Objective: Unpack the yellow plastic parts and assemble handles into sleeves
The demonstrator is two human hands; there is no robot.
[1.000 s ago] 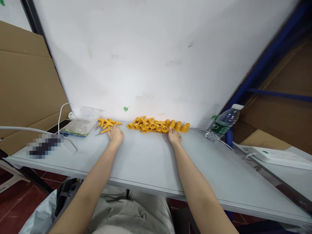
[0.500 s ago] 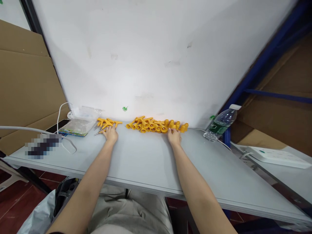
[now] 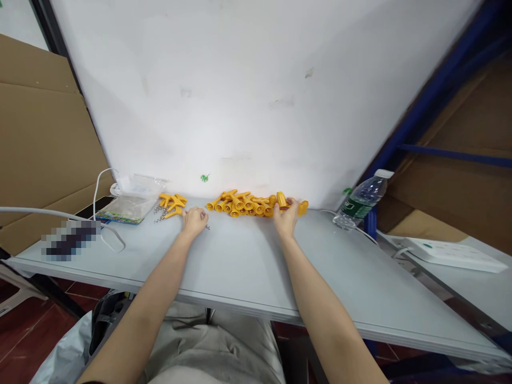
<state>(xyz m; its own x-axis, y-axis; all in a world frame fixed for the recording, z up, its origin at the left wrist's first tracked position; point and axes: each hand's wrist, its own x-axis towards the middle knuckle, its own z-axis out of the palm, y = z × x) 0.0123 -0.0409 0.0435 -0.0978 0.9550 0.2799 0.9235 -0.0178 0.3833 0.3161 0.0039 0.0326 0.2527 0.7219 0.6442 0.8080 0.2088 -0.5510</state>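
Note:
My left hand is closed around a corkscrew, mostly hidden by the fingers; its metal spiral tip pokes out on the right. Left of that hand lies a small pile of yellow T-handled corkscrews with bare metal spirals. My right hand grips a yellow plastic sleeve, raised at the fingertips. More yellow sleeves sit just right of it, partly covered by the hand. Between both hands, against the white board, yellow corkscrews with bell-shaped sleeves are heaped, open ends facing me.
A water bottle leans at the right, by a white power strip. At the left are a clear plastic bag, a white cable and a blurred-out dark object. A white board rises behind the table.
My left hand has moved right, away from the small pile, with a corkscrew in it. My right hand has picked up a yellow sleeve from the right end of the row.

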